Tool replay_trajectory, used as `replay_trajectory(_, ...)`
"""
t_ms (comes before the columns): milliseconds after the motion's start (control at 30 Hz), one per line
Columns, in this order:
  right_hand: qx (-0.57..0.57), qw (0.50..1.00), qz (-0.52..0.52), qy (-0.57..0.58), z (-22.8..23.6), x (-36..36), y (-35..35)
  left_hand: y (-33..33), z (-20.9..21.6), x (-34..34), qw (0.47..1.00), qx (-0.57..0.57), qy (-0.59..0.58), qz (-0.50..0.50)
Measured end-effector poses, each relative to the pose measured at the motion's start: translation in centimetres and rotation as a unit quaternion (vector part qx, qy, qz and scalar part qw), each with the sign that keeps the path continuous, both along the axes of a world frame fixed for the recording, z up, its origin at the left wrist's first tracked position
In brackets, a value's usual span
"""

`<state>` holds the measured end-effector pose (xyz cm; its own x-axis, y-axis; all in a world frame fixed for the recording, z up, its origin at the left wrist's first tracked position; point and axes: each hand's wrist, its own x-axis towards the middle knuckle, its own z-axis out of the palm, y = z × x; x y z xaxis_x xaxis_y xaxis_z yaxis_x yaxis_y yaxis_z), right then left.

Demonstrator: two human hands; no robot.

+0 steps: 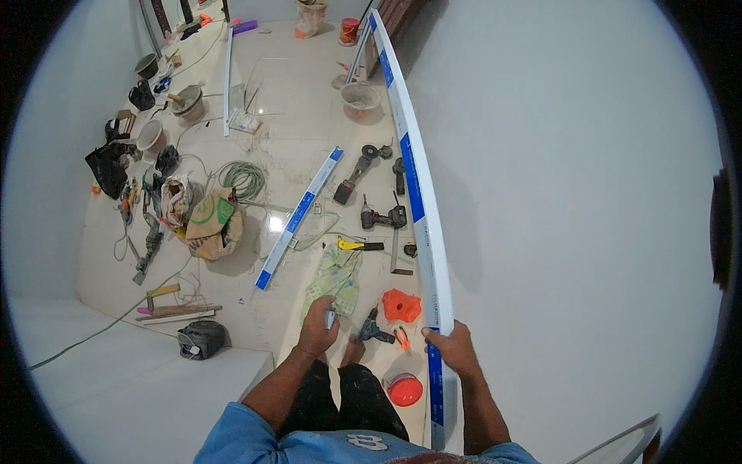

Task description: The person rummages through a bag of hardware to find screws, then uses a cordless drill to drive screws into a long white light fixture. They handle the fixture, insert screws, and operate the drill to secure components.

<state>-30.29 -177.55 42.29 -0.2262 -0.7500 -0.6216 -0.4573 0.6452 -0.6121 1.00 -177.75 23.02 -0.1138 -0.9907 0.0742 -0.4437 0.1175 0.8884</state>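
Note:
My right hand [454, 346] is closed around the near part of a long white profile with blue printed bands [416, 185]. The profile runs along the right wall, far up into the room. My left hand [317, 325] is closed on a small grey-blue object [330, 318]; most of it is hidden by the fingers, so its kind is unclear. Just beyond this hand lies a pale green patterned cloth [334, 282]. Between the hands, a teal cordless drill [375, 328], orange-handled pliers [402, 338] and an orange piece [401, 306] rest on the floor.
A shorter blue-and-white profile [300, 219] lies on the tiles. Beside the long one are an angle grinder [357, 172], a black drill [382, 217], a yellow-handled tool [359, 244] and a red-lidded tub [404, 389]. Bags [215, 224], buckets [188, 102] and a coiled hose [241, 182] stand left.

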Motion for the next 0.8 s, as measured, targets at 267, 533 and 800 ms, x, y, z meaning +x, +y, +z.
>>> replay_trajectory(267, -0.002, 1.0, -0.006, 0.03, -0.3, 3.3, 1.2, -1.2, 1.7, 1.7, 1.0, -0.008, 0.011, -0.019)
replay_trajectory(533, -0.04, 0.986, 0.047, 0.156, -2.0, 3.6, 1.7, -1.7, 2.3, 3.8, 0.999, -0.003, -0.016, -0.039)
replay_trajectory(800, -0.029, 0.995, 0.021, 0.09, -4.6, 5.7, -6.6, -1.9, 1.1, 4.3, 0.999, 0.018, -0.021, -0.037)
